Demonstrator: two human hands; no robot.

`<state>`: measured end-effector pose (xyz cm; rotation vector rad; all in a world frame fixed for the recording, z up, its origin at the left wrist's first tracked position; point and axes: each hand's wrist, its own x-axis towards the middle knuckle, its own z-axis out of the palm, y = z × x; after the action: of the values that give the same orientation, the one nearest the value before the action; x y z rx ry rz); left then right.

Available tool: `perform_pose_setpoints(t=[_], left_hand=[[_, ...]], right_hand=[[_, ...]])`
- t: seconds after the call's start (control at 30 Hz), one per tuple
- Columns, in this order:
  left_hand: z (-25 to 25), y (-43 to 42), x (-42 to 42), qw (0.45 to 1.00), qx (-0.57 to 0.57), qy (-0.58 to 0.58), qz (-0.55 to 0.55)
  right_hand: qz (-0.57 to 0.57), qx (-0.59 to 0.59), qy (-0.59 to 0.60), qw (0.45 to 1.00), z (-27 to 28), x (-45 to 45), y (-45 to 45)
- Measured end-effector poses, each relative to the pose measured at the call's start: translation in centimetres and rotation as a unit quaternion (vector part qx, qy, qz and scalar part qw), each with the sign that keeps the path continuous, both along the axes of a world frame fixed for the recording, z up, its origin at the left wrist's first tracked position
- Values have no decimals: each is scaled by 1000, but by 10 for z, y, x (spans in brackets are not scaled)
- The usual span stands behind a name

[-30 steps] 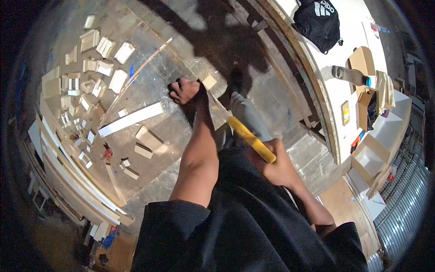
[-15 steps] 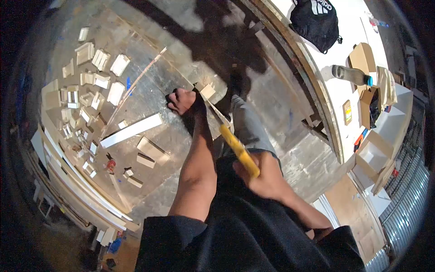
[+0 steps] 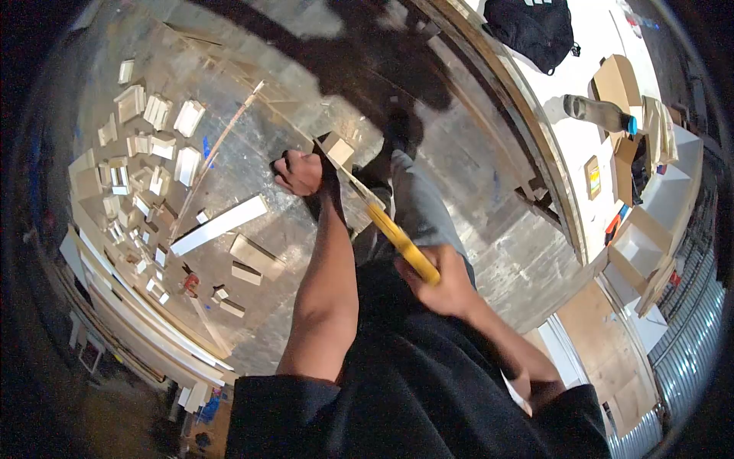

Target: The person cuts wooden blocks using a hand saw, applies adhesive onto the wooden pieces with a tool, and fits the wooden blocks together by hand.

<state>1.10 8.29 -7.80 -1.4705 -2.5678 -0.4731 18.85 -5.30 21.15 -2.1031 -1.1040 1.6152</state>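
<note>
My right hand (image 3: 440, 279) is wrapped round the yellow handle of a handsaw (image 3: 404, 243), whose thin blade points forward and away from me, seen almost edge-on. The blade passes just right of my left hand (image 3: 300, 173), beside a pale wood piece (image 3: 337, 150). My left hand is closed in a fist, knuckles up, low near the floor; what its fingers hold is hidden in shadow. My grey trouser leg (image 3: 424, 203) is bent to the right of the blade.
Many small wood pieces (image 3: 157, 112) lie at left on the concrete floor, with a long white board (image 3: 220, 225) and a red tool (image 3: 190, 284). To the right a white table (image 3: 577, 172) bears a black bag (image 3: 531, 30), a bottle (image 3: 599, 114) and cardboard.
The saw and my right hand have moved slightly forward, the blade reaching farther past my left hand. My left hand stays closed in about the same place. The view has shifted a little.
</note>
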Motion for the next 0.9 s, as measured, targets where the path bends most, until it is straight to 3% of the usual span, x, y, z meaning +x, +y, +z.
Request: perform_pose_setpoints(t=[0.1,0.17,0.2,0.3,0.33,0.43,0.5,0.63,0.73,0.77,0.83,0.9], left_hand=[[1,-10,-4,999,-32,-39,9],[-10,-11,-16,996,7,-46,-77],[-9,-7,-5,999,-23,-35,12],[12,0,5,996,-48,-51,58],[32,-7,6,997,-57,-56,-5],[-7,-11,-13,997,-55,-34,-42],[3,-7,-3,997,-59,-38,-36],[10,-13,-2,997,-70,-43,3],[-41,-11,-27,983,-14,-182,-29],[-10,-8,-11,998,-45,-36,-21],[0,-7,-6,996,-83,-22,17],[-2,-6,-8,998,-52,-13,-25]], right_hand=[[51,4,-21,998,5,-9,4],[59,33,-7,998,26,-3,7],[26,2,13,1000,21,5,0],[-9,5,55,998,-10,1,2],[22,18,19,999,-13,-4,6],[36,40,-9,998,-4,-5,-1],[-9,31,44,999,13,6,-4],[57,17,-10,998,-37,-6,9],[44,16,6,999,5,4,13],[45,-4,39,998,15,7,15],[22,-32,52,998,-10,3,1],[34,-8,22,999,-35,4,-2]])
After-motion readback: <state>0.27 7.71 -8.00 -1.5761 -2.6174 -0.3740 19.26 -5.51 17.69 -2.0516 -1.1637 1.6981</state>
